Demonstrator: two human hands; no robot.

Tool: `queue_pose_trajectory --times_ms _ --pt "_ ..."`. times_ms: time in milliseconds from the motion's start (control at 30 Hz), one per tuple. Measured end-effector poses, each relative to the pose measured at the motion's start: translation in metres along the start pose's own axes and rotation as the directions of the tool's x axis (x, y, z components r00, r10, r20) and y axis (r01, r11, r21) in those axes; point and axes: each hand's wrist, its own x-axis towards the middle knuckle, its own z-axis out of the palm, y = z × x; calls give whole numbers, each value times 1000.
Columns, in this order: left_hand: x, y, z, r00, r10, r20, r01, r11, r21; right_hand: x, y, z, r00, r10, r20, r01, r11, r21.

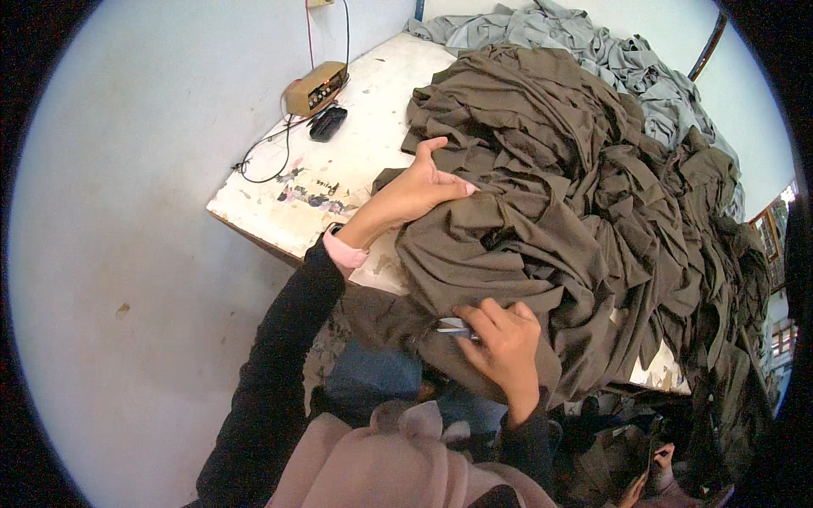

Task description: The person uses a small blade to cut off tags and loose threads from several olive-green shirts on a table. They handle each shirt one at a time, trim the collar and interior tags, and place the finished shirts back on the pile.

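A large heap of brown fabric (521, 235) lies in front of me in loose folds and hangs over the table's near edge. My left hand (416, 190) rests at its left side, thumb and a finger pinching a fold while the index finger sticks up. Lower down, my right hand (502, 336) grips small metal thread snips (453, 327), whose blades point left across the hanging cloth. The palm hides the rest of the snips.
The worn white tabletop (375, 120) carries a tan box with knobs and cables (316, 87) and a black case (328, 123) by the wall (140, 209). Grey fabric (571, 32) is piled at the back. Another person's hand (664, 455) appears lower right.
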Motion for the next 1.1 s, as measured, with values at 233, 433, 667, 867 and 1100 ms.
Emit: queue_pose_trajectory --times_ms 233,433,667,867,1100 --pt "-56 7 31 690 668 -278 -278 600 750 11 9 -12 986 111 -122 -93 985 147" --pt "-116 -2 74 744 653 138 -565 506 652 37 8 -34 979 142 -146 -53 871 489" --pt "-111 -14 91 979 195 51 -201 962 183 47 11 -63 971 130 -200 -75 962 264" --pt "-105 6 92 849 475 232 -528 773 352 63 22 -74 982 146 -122 -126 980 155" --pt "-106 19 97 880 470 63 -441 762 474 61 -3 -94 967 218 -131 -235 963 -132"
